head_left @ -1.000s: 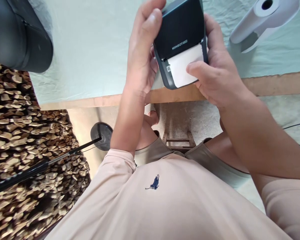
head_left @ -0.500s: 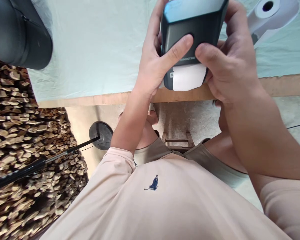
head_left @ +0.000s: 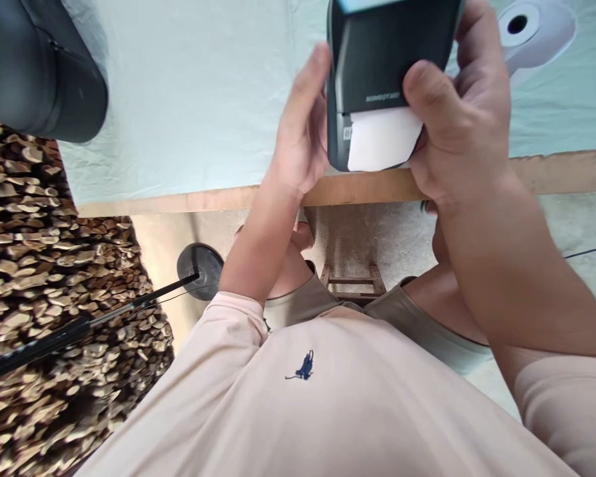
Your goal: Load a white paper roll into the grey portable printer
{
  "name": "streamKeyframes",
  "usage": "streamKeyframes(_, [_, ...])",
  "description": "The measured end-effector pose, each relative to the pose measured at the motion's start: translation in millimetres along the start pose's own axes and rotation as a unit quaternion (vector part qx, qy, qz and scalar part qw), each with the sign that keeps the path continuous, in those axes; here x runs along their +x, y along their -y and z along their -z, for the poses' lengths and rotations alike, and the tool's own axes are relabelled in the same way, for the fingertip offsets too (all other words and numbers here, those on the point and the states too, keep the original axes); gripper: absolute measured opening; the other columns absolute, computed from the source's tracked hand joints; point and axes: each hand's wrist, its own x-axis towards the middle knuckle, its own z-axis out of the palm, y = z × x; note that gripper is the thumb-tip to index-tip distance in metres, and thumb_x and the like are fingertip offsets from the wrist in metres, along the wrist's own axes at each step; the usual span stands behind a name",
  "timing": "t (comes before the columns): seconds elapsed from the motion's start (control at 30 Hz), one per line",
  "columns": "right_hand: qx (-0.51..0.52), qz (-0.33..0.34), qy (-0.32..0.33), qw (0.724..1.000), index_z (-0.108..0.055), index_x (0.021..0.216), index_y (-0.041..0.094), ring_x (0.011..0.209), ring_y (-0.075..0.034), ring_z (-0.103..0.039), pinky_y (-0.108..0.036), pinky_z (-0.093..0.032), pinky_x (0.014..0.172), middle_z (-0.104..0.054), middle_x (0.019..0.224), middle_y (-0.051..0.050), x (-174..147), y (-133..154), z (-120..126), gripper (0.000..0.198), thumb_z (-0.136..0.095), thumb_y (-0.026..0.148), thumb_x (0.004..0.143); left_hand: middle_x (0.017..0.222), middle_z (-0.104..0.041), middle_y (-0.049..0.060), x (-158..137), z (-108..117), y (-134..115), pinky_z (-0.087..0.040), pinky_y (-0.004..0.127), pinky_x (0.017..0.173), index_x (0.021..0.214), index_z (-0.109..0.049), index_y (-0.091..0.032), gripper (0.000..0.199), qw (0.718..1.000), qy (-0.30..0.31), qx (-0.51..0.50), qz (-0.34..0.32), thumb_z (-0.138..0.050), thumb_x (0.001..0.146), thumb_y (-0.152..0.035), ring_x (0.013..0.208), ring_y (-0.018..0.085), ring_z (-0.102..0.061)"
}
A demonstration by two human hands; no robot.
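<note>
A dark label printer (head_left: pixel 372 59) is held above the table's near edge, at the top of the head view. A blank white paper label (head_left: pixel 385 139) sticks out of its near end. My right hand (head_left: pixel 461 112) grips the printer's right side, thumb on the front face near the printed brand name. My left hand (head_left: pixel 302 126) cups the left side, with the thumb raised along the edge and the other fingers mostly hidden beside or behind the printer. Beyond my right hand lies a white paper roll (head_left: pixel 536 33) with a dark core hole.
A pale green cloth (head_left: pixel 189 99) covers the table, with a bare wooden edge (head_left: pixel 208 200) towards me. A black cylindrical case (head_left: pixel 44 73) stands at the left. Below are a stand with a round black base (head_left: pixel 201 265), stacked firewood (head_left: pixel 54 265) and a wooden stool (head_left: pixel 352 281).
My left thumb has come off the printer's front face to its left edge. The printer has shifted slightly right and up, and my right thumb sits a little higher.
</note>
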Motion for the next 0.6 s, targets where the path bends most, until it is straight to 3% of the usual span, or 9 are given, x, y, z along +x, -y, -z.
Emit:
streamKeyframes(0.07, [0.02,0.022,-0.011,1.0,-0.016,0.112,0.024,0.096,0.011,-0.041,-0.001,-0.042,0.084,-0.031,0.116,0.003,1,3,-2,0.049,-0.037,0.042,0.071,0.083,-0.057,-0.004,1,1,1,-0.051,0.02,0.08,0.085,-0.056,-0.024,0.042,0.999,-0.01,0.005,0.031,-0.017,0.077,-0.038,0.114,0.011,-0.041])
streamKeyframes(0.23, [-0.009,0.045,0.028,0.999,-0.02,0.116,0.021,0.096,0.011,-0.037,-0.002,-0.039,0.088,-0.031,0.115,0.001,2,5,-3,0.045,-0.027,0.041,0.076,0.074,-0.057,0.0,3,12,10,-0.051,0.02,0.076,0.092,-0.053,-0.027,0.041,0.992,-0.068,0.006,0.109,-0.031,0.069,-0.053,0.107,0.014,-0.047])
streamKeyframes(0.43, [-0.099,0.021,0.017,0.995,-0.016,0.123,0.025,0.078,0.013,-0.033,-0.001,-0.034,0.072,-0.038,0.105,0.001,2,-2,6,0.06,-0.037,0.043,0.07,0.069,-0.053,0.0,1,18,21,-0.051,0.018,0.072,0.085,-0.053,-0.022,0.041,0.997,-0.057,-0.022,0.051,-0.032,0.069,-0.053,0.101,0.012,-0.05])
streamKeyframes(0.53, [-0.121,0.008,0.014,0.993,-0.017,0.123,0.029,0.078,0.012,-0.034,-0.002,-0.035,0.073,-0.039,0.104,0.002,2,-4,8,0.058,-0.038,0.042,0.07,0.062,-0.05,0.0,0,18,23,-0.05,0.018,0.071,0.086,-0.052,-0.026,0.043,0.991,-0.105,0.011,0.08,-0.036,0.064,-0.059,0.098,0.012,-0.051])
streamKeyframes(0.6, [-0.13,0.004,0.015,0.991,-0.02,0.122,0.03,0.08,0.012,-0.036,-0.001,-0.037,0.075,-0.039,0.104,0.002,1,-3,7,0.057,-0.038,0.042,0.07,0.063,-0.049,-0.001,0,15,22,-0.05,0.018,0.071,0.082,-0.051,-0.027,0.039,0.992,-0.102,0.022,0.075,-0.032,0.067,-0.057,0.096,0.011,-0.051])
